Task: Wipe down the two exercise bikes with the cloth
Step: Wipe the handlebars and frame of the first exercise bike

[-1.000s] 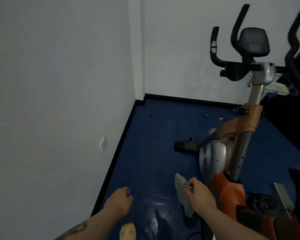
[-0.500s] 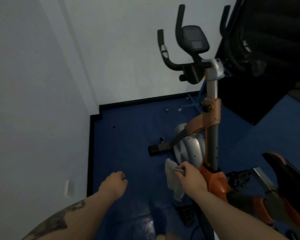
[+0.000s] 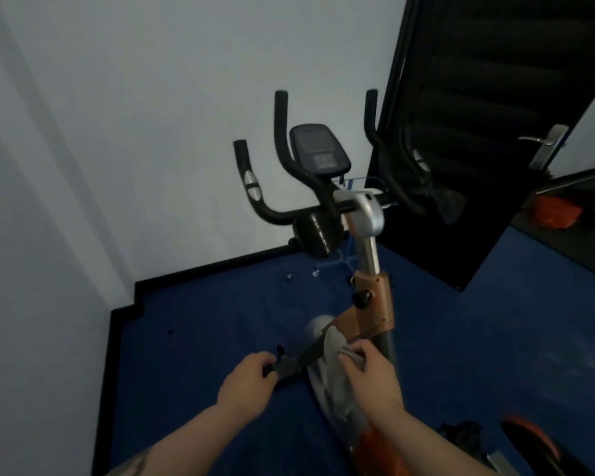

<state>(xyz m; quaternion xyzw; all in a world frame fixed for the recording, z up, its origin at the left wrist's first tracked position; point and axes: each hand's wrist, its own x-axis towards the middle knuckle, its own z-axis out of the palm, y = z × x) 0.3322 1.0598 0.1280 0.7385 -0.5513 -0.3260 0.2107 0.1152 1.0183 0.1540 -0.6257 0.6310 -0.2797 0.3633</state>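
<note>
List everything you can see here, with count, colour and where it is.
bike: one, orange, silver and black, centre, facing the wall
console: one, black, between the handlebars
cloth: one, grey, against the bike frame
door: one, black, right, open
door handle: one, silver, on the door's edge
floor: blue, with black skirting
walls: white, left and behind
orange thing: one, past the door, unclear
left hand: curled, holds nothing
right hand: grips the cloth

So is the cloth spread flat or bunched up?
Bunched: the right hand grips the grey cloth in a wad, its loose end hanging down.
</note>
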